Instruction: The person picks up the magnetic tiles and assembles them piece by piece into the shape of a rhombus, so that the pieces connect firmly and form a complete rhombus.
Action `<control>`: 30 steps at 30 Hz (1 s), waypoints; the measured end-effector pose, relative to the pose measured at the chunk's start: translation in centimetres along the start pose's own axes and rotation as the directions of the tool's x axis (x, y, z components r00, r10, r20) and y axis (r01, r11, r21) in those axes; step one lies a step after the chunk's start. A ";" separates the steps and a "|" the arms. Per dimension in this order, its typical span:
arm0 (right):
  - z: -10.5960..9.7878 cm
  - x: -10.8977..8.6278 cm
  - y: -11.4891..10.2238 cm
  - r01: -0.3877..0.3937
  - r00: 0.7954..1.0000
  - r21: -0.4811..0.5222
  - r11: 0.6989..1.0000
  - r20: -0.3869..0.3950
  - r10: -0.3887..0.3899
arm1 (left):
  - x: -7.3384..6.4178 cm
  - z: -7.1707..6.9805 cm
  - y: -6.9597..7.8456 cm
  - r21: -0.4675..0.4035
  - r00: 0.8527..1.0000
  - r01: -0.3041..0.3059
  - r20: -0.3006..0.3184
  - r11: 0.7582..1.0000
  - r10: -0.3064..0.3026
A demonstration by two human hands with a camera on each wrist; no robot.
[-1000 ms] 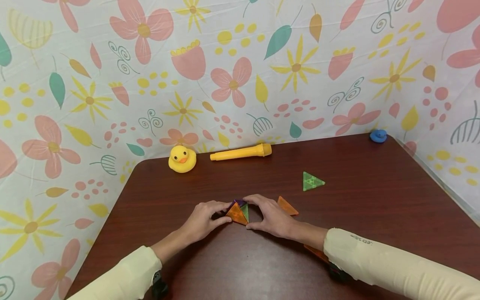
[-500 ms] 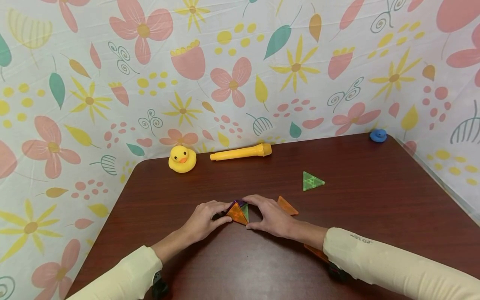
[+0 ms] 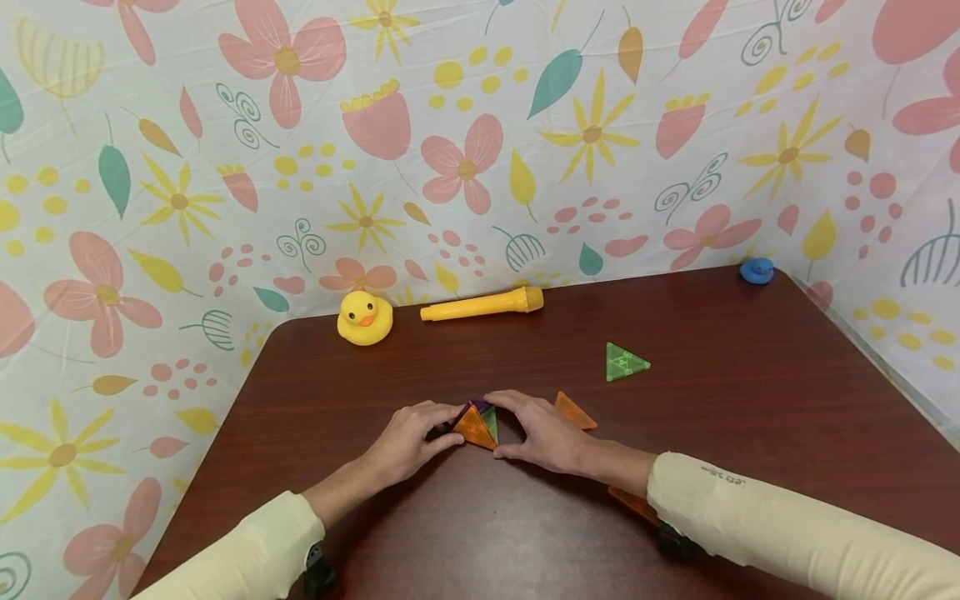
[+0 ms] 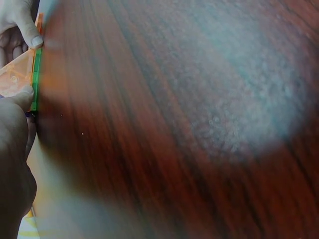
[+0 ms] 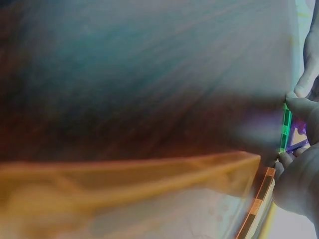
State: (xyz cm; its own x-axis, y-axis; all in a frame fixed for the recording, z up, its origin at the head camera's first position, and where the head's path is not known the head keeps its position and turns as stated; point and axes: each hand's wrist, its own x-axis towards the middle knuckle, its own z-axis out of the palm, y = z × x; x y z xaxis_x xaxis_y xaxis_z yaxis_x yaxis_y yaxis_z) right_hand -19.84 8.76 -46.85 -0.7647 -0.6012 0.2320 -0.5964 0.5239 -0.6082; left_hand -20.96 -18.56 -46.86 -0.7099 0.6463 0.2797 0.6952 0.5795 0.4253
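Observation:
Between both hands stands a small pyramid of see-through triangular magnetic tiles (image 3: 472, 427) on the dark wooden table. An orange tile faces the front, with a green tile (image 3: 491, 423) on its right and a purple tile (image 3: 477, 405) behind. My left hand (image 3: 401, 437) grips the left side, thumb at the lower front corner. From the right, my right hand (image 3: 543, 433) pinches the pyramid, index finger at the back and thumb at the front corner. The right wrist view shows the green tile's edge (image 5: 285, 129) between those fingertips.
A loose orange tile (image 3: 575, 412) lies beside my right hand, and a green tile (image 3: 625, 362) farther back. Another orange tile (image 3: 632, 503) is partly hidden under my right forearm. A yellow duck (image 3: 364, 318), yellow toy microphone (image 3: 482, 305) and blue duck (image 3: 757, 272) line the back edge.

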 end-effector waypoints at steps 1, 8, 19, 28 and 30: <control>0.0 0.0 0.0 0.002 1.000 0.005 1.000 0.002 -0.002 | 0.0 0.0 0.0 0.004 1.000 -0.003 0.001 1.000 0.003; -0.3 0.1 0.1 -0.002 1.000 0.019 1.000 0.023 0.002 | 0.0 -0.2 0.2 0.011 1.000 -0.007 0.013 1.000 0.007; -0.5 0.1 0.1 -0.041 0.999 0.002 0.999 0.016 0.041 | -0.2 -0.4 0.1 -0.011 1.000 0.007 0.001 1.000 -0.007; -0.2 0.0 0.1 -0.029 0.999 0.022 0.999 -0.025 0.030 | -0.1 -0.3 0.1 -0.016 1.000 0.018 0.016 1.000 -0.018; -0.1 0.0 0.1 -0.017 0.999 0.021 1.000 -0.032 0.018 | -0.1 -0.4 0.2 -0.018 1.000 0.018 0.016 1.000 -0.018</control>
State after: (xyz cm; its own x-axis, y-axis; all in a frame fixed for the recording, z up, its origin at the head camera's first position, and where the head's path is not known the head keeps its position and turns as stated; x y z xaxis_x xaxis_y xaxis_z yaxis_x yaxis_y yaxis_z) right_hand -19.95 8.93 -46.84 -0.7826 -0.5723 0.2448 -0.5777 0.5213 -0.6281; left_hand -20.80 -18.72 -46.51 -0.7203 0.6439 0.2580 0.6800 0.5824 0.4454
